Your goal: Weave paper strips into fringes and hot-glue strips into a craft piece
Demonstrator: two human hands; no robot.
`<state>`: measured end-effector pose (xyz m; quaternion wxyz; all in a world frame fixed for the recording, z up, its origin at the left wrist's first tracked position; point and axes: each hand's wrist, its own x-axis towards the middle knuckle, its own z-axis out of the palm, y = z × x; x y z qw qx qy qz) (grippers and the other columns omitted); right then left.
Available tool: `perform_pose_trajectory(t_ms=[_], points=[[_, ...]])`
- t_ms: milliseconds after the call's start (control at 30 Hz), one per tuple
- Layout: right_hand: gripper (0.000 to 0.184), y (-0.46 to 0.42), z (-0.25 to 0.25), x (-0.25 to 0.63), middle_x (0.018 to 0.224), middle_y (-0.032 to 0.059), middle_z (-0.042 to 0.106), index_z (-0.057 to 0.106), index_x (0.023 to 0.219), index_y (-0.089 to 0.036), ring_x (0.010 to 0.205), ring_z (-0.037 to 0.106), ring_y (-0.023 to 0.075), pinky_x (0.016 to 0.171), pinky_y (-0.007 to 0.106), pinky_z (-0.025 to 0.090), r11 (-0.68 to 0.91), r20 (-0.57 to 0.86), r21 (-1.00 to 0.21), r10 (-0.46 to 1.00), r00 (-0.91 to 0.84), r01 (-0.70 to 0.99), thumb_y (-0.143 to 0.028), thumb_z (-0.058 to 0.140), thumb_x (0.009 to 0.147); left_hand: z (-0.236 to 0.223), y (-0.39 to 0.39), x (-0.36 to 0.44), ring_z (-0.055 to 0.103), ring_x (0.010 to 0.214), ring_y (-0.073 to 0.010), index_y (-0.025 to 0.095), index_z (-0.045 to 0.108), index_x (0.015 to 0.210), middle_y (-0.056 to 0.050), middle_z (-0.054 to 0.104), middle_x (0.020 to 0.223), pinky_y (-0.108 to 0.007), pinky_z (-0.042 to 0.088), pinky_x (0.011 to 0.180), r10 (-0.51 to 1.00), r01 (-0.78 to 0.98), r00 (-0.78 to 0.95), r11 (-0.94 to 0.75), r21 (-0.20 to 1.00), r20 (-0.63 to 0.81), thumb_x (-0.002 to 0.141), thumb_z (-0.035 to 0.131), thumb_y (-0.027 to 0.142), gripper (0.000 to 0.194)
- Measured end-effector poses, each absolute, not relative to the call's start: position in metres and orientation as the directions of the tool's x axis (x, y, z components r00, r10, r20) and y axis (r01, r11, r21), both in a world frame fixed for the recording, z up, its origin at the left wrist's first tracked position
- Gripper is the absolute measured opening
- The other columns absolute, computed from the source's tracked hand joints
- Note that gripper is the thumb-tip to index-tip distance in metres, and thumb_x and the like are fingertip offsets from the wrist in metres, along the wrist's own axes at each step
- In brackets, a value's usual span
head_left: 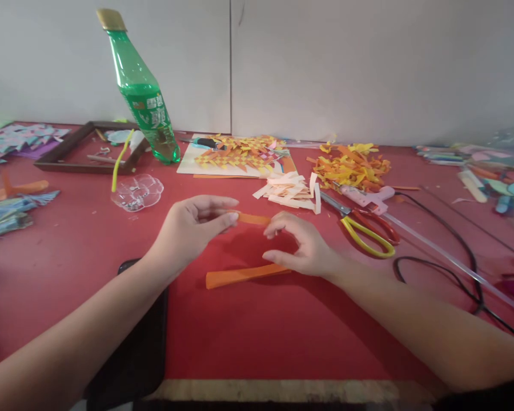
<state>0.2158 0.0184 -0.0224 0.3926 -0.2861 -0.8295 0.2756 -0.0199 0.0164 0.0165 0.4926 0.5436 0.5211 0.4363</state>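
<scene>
My left hand point(192, 224) pinches one end of a short orange paper strip point(253, 219) between thumb and fingers, held above the red tabletop. At the strip's other end is my right hand point(306, 245), its fingers bent and its thumb spread well away from them. The fingertips meet or nearly meet the strip; I cannot tell which. Below, a longer folded orange paper strip point(240, 276) lies on the table, its right end close under my right thumb. Just beyond my hands is a pile of pale peach paper strips point(292, 190).
A green bottle point(143, 97) stands behind my left hand, near a clear dish point(137, 193) and a dark frame point(85, 166). Scissors point(368, 231), a pink glue gun point(368, 197) with a black cable, and yellow-orange folded pieces point(351, 166) lie right. A black phone point(141, 342) lies under my left forearm.
</scene>
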Motion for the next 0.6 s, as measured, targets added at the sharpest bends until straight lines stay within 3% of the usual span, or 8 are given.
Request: perform_pose_trajectory(t_ms=[133, 300, 500, 600], points=[[0.018, 0.019, -0.02, 0.215, 0.083, 0.0049, 0.063, 0.063, 0.088, -0.021, 0.081, 0.057, 0.0177, 0.076, 0.033, 0.05, 0.789, 0.495, -0.562, 0.562, -0.663, 0.249, -0.035, 0.072, 0.085, -0.007, 0.029, -0.025, 0.073, 0.079, -0.0192, 0.018, 0.077, 0.09, -0.007, 0.079, 0.088, -0.031, 0.058, 0.077, 0.999, 0.264, 0.045, 0.01, 0.964, -0.023, 0.074, 0.08, 0.034, 0.024], [0.03, 0.018, -0.023, 0.213, 0.086, 0.0077, 0.065, 0.067, 0.086, -0.018, 0.083, 0.057, 0.0195, 0.081, 0.037, 0.049, 0.843, 0.433, -0.482, 0.466, -0.772, 0.239, -0.045, 0.076, 0.079, -0.015, 0.036, -0.029, 0.073, 0.084, -0.0222, 0.018, 0.075, 0.086, -0.008, 0.079, 0.089, -0.033, 0.055, 0.081, 0.998, 0.341, -0.001, -0.051, 0.939, 0.055, 0.075, 0.077, 0.038, 0.023], [0.009, 0.014, -0.025, 0.213, 0.078, 0.0067, 0.067, 0.069, 0.086, -0.016, 0.077, 0.058, 0.0177, 0.077, 0.036, 0.05, 0.918, 0.508, -0.345, 0.358, -0.783, 0.196, -0.024, 0.065, 0.09, -0.012, 0.033, -0.031, 0.074, 0.088, -0.0248, 0.02, 0.074, 0.093, -0.008, 0.079, 0.095, -0.033, 0.055, 0.078, 0.994, 0.542, 0.076, -0.112, 0.833, 0.085, 0.079, 0.073, 0.037, 0.022], [0.008, 0.012, -0.024, 0.212, 0.077, 0.0059, 0.068, 0.069, 0.085, -0.017, 0.077, 0.059, 0.0174, 0.076, 0.035, 0.051, 0.93, 0.548, -0.321, 0.339, -0.765, 0.182, -0.017, 0.063, 0.09, -0.013, 0.031, -0.031, 0.074, 0.091, -0.0265, 0.022, 0.076, 0.096, -0.008, 0.08, 0.098, -0.035, 0.055, 0.082, 0.991, 0.583, 0.096, -0.132, 0.801, 0.093, 0.082, 0.069, 0.039, 0.023]])
